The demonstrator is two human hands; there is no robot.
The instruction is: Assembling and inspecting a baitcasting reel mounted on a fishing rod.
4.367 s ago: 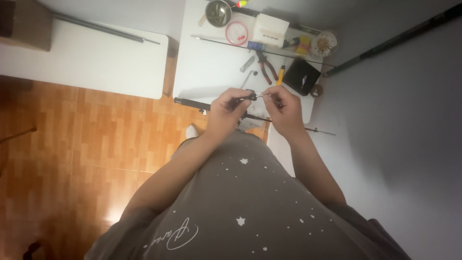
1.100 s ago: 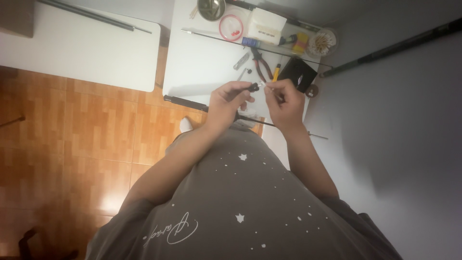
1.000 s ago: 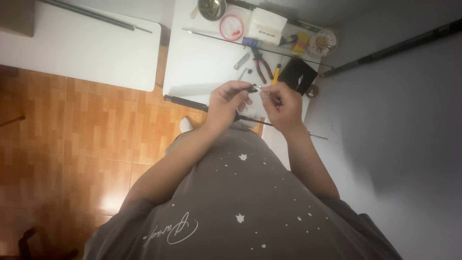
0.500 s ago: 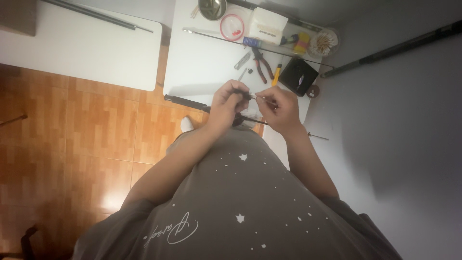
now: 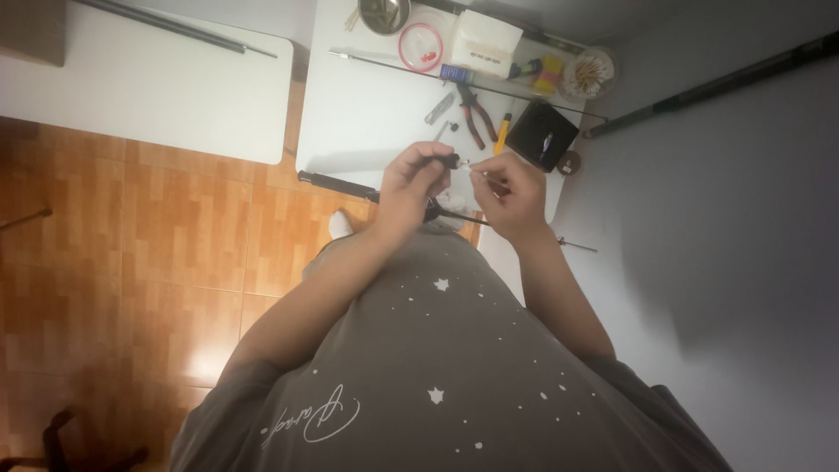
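The scene is dim and warm-toned, soft throughout, with fine detail smeared. The brightest area is the white bench [image 5: 367, 105], lit from above; a pale glare patch sits on the wooden floor [image 5: 201, 358]. The grey wall [image 5: 725, 262] darkens towards the lower right. Straight edges bow slightly near the frame borders.

Over on the white table [image 5: 367, 105] lie red-handled pliers [image 5: 476, 118], a yellow utility knife [image 5: 502, 138] just beside them and a black square pouch [image 5: 542, 134] to their right. Further back sit a red ring [image 5: 420, 46], a round metal bowl [image 5: 384, 12] and a white box [image 5: 485, 42]. A second white table [image 5: 149, 87] stands apart, across a gap of orange wooden floor [image 5: 149, 253]
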